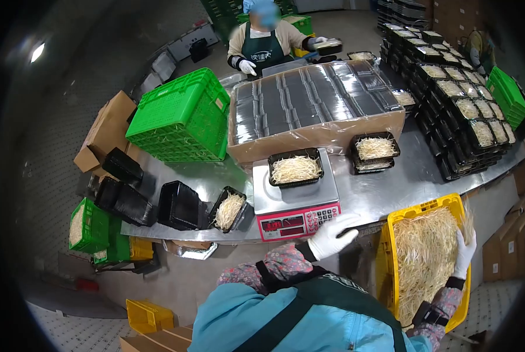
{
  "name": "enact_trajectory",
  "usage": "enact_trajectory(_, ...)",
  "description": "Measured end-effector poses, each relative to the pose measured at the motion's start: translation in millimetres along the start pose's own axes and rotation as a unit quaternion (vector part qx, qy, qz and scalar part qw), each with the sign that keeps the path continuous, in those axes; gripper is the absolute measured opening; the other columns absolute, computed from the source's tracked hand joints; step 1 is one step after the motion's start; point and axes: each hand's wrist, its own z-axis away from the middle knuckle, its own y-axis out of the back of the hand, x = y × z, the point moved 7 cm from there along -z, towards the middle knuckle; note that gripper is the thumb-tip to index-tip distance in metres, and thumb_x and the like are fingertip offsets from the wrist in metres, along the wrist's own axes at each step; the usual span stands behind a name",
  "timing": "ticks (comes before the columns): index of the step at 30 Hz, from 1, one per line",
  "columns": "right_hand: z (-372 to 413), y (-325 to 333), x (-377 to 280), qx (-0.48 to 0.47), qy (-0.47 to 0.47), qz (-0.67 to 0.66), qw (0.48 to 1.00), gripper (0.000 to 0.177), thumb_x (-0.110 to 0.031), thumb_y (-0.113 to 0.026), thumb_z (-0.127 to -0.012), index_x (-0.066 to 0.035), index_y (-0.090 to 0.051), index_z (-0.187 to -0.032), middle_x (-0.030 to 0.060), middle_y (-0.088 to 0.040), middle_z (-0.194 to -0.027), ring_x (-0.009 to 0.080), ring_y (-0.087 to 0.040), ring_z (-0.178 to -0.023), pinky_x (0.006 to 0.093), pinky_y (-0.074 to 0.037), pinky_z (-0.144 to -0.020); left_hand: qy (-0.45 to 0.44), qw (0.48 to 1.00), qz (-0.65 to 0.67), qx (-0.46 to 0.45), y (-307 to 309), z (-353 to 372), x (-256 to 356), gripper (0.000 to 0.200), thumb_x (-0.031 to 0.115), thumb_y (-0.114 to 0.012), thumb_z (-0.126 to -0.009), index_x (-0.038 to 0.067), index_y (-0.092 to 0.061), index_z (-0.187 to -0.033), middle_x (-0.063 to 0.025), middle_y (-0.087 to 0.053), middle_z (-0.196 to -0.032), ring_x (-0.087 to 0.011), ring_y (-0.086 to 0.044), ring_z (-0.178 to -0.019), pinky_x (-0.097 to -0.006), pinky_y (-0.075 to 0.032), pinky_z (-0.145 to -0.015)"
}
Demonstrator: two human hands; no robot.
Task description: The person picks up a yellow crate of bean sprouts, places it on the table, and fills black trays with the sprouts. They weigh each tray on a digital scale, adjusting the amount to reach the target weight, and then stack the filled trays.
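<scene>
Item: the wearer's right hand (463, 255), white-gloved, at the right side of the yellow crate (393, 264), pinching a loose, blurred tuft of sprouts (424, 252). Item: the left hand (333, 237), likewise gloved, fingers spread, nothing in its grasp, just beside the keypad of the scale (268, 203). The crate sits close to the body on the right, presumably so that sprouts come easily to hand while the other glove keeps near the scale.

Item: a filled black tray (297, 183) on the scale's plate, its display lit red; the placing suggests weighing. Sprouts thus lie in bulk directly under and left of the right hand, and in the tray, beyond and left of the left hand.

Item: on the metal desk (429, 176), left, a filled tray beside nested black trays (180, 205), likely grouped for ready reach; two more filled ones stacked right of the scale. Farther: a carton (333, 136) of packed trays, a green crate (177, 105) to its left, tall filled stacks (450, 111) right. Farthest: a co-worker (259, 50) holding a tray.
</scene>
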Motion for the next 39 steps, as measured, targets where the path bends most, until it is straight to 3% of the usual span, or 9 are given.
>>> enact_trajectory(6,-13.7,-225.1,-175.5,-0.228,0.110,-0.084,0.964,0.059,-0.005,-0.075,-0.078,-0.001,-0.052,-0.132,0.0108,-0.064,-0.121,0.0188,-0.062,-0.109,0.0314,-0.049,-0.094,0.063,0.954,-0.101,0.277,179.4,6.7,-59.7,0.046,0.007,-0.060,-0.092,-0.001,-0.049,-0.135,-0.0184,-0.055,-0.133,-0.0265,-0.051,-0.126,-0.0350,-0.038,-0.107)
enact_trajectory(10,-1.2,-365.2,-256.4,-0.273,0.373,0.102,0.881,0.066,-0.019,-0.082,-0.072,-0.006,-0.054,-0.130,0.0147,-0.064,-0.108,0.0295,-0.063,-0.100,0.0345,-0.050,-0.088,0.110,0.940,0.106,0.304,234.7,25.7,-165.5,0.051,0.009,-0.050,-0.100,-0.001,-0.034,-0.147,-0.0165,-0.042,-0.146,-0.0243,-0.040,-0.135,-0.0327,-0.030,-0.112)
enact_trajectory(15,22.3,-504.8,-283.3,-0.315,0.477,0.245,0.783,0.066,-0.038,-0.078,-0.074,-0.004,-0.054,-0.126,0.0125,-0.061,-0.095,0.0295,-0.061,-0.093,0.0407,-0.050,-0.081,0.130,0.832,0.376,0.388,238.6,17.2,-201.0,0.049,0.018,-0.041,-0.105,-0.002,-0.032,-0.148,-0.0161,-0.037,-0.150,-0.0233,-0.035,-0.139,-0.0334,-0.026,-0.115)
enact_trajectory(18,54.0,-561.6,-250.7,-0.373,0.526,0.274,0.713,0.073,-0.049,-0.074,-0.072,-0.002,-0.052,-0.124,0.0132,-0.059,-0.101,0.0296,-0.058,-0.097,0.0415,-0.048,-0.081,0.103,0.952,-0.175,0.230,237.7,-0.2,-185.9,0.049,0.016,-0.039,-0.104,-0.001,-0.029,-0.149,-0.0169,-0.034,-0.152,-0.0247,-0.028,-0.143,-0.0345,-0.024,-0.116)
enact_trajectory(19,60.5,-565.3,-246.0,-0.368,0.511,0.264,0.731,0.075,-0.051,-0.074,-0.072,-0.001,-0.052,-0.123,0.0138,-0.058,-0.103,0.0302,-0.057,-0.099,0.0415,-0.047,-0.082,0.113,0.963,-0.058,0.240,230.1,-9.9,-161.4,0.054,0.021,-0.043,-0.103,0.000,-0.026,-0.151,-0.0172,-0.033,-0.153,-0.0267,-0.029,-0.143,-0.0341,-0.022,-0.117)
enact_trajectory(23,62.1,-577.0,-223.1,-0.357,0.511,0.238,0.745,0.079,-0.049,-0.074,-0.073,0.002,-0.050,-0.128,0.0156,-0.056,-0.107,0.0321,-0.055,-0.102,0.0425,-0.046,-0.086,0.070,0.924,-0.345,0.152,197.0,-35.2,-160.2,0.057,0.025,-0.052,-0.094,-0.002,-0.039,-0.142,-0.0222,-0.048,-0.139,-0.0367,-0.045,-0.129,-0.0433,-0.034,-0.110)
enact_trajectory(29,20.3,-555.9,-217.2,-0.470,0.444,0.261,0.717,0.080,-0.036,-0.077,-0.071,0.003,-0.045,-0.133,0.0210,-0.061,-0.113,0.0323,-0.058,-0.110,0.0429,-0.048,-0.092,0.124,0.882,-0.447,0.081,185.9,-37.1,-166.7,0.048,0.026,-0.047,-0.097,0.001,-0.046,-0.138,-0.0191,-0.056,-0.131,-0.0335,-0.052,-0.123,-0.0424,-0.037,-0.106)
enact_trajectory(33,23.8,-543.9,-225.2,-0.443,0.470,0.344,0.681,0.048,-0.020,-0.065,-0.080,0.003,-0.054,-0.121,0.0172,-0.069,-0.097,0.0306,-0.068,-0.086,0.0405,-0.055,-0.071,0.130,0.867,-0.477,0.064,180.9,-38.7,-172.5,0.047,0.027,-0.047,-0.097,0.002,-0.048,-0.137,-0.0172,-0.057,-0.131,-0.0329,-0.054,-0.120,-0.0435,-0.038,-0.104)
enact_trajectory(39,1.9,-533.0,-216.5,-0.437,0.486,0.321,0.685,0.013,-0.012,-0.057,-0.081,-0.004,-0.067,-0.085,0.0170,-0.070,-0.080,0.0339,-0.070,-0.075,0.0436,-0.055,-0.065,0.136,0.856,-0.496,0.061,180.2,-40.0,-169.3,0.048,0.027,-0.046,-0.097,0.003,-0.046,-0.138,-0.0176,-0.058,-0.130,-0.0317,-0.055,-0.120,-0.0426,-0.039,-0.104)
